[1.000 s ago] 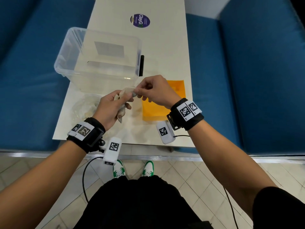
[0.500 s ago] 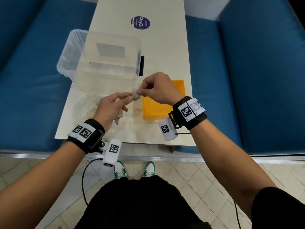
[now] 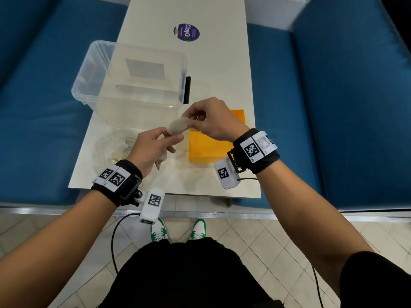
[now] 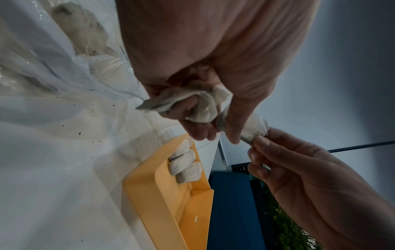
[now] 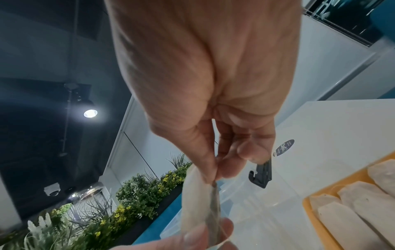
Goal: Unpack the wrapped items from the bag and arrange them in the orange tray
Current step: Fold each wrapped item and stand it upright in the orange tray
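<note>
A beige wrapped packet [image 3: 178,128] is held above the white table between both hands. My left hand [image 3: 171,138] pinches its near end with thumb and forefinger, and my right hand [image 3: 191,123] pinches its far end. In the left wrist view the left hand's other fingers curl round a second crumpled packet [image 4: 198,108], beside the shared packet [image 4: 255,126]. The orange tray [image 3: 206,150] lies just right of the hands, partly under my right hand. It holds wrapped items [image 4: 186,163] in a row at its far end. The clear bag [image 3: 109,147] lies to the left with more wrapped items [image 4: 83,32] inside.
A clear plastic bin [image 3: 93,70] with a black latch [image 3: 188,90] stands behind the hands. Farther back a purple sticker [image 3: 186,32] is on the table. Blue seats [image 3: 44,112] flank the narrow table on both sides. Dark crumbs dot the tabletop near the bag.
The packet between my hands has turned and now shows its broad flat face. Both hands stay almost where they were, still pinching it.
</note>
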Demonstrator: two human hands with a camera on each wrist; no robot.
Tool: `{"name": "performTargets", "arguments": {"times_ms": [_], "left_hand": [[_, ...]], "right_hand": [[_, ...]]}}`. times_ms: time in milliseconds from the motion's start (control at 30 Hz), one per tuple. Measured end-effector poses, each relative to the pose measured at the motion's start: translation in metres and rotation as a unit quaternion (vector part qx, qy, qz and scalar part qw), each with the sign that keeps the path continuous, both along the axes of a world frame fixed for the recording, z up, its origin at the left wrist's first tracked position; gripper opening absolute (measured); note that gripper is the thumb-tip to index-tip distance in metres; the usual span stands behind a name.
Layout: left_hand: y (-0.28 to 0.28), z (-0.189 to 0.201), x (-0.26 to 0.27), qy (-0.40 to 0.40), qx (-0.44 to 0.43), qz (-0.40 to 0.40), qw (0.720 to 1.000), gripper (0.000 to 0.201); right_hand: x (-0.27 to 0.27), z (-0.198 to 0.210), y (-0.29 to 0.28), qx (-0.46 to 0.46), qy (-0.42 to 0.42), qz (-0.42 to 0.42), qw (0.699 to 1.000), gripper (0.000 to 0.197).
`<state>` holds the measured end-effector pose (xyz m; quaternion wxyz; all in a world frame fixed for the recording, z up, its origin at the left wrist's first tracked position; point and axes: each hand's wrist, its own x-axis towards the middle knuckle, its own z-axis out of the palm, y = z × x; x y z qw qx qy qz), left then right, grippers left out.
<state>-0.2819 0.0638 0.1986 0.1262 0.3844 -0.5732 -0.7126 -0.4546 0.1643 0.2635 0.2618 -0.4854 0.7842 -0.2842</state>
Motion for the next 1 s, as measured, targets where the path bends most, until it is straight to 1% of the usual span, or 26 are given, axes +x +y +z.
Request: {"name": "performTargets", "arguments": {"times_ms": [100,200,267,367,533,667,800,900,1000], "left_hand": [[-0.002,-0.003,0.0,0.01,0.015,-0.003,1.0,0.038],[-0.003,-0.004,-0.001,0.026,0.024,0.004,0.999,0.04],[-0.003,-0.004,-0.002,0.022,0.02,-0.004,1.0,0.036],[-0.004,-0.005,-0.003,0.011,0.012,-0.013,1.0,0.028],[-0.005,-0.007,-0.006,0.016,0.018,-0.011,1.0,0.028],[-0.007,-0.006,-0.011,0.001,0.013,-0.026,1.0,0.023],[-0.01,-0.006,-0.014,-0.004,0.024,-0.025,0.999,0.021],[-0.011,-0.006,-0.017,-0.003,0.025,-0.032,0.999,0.021],[-0.011,-0.007,-0.02,0.0,0.02,-0.038,0.999,0.017]], "right_hand": [[-0.002,0.002,-0.002,0.003,0.014,0.005,1.0,0.014],[-0.002,0.001,-0.005,-0.001,0.031,0.008,0.999,0.017],[-0.002,0.0,-0.007,-0.006,0.036,0.004,0.999,0.017],[-0.003,-0.001,-0.008,-0.015,0.016,0.007,1.0,0.016],[-0.007,-0.002,-0.009,-0.019,0.018,0.018,0.999,0.021],[-0.014,-0.002,-0.009,-0.034,0.01,-0.016,0.999,0.014],[-0.019,-0.002,-0.009,-0.024,0.011,-0.001,1.0,0.009],[-0.025,-0.004,-0.008,-0.013,0.018,0.001,1.0,0.009],[-0.03,-0.005,-0.003,-0.02,-0.025,-0.006,0.999,0.013]]}}
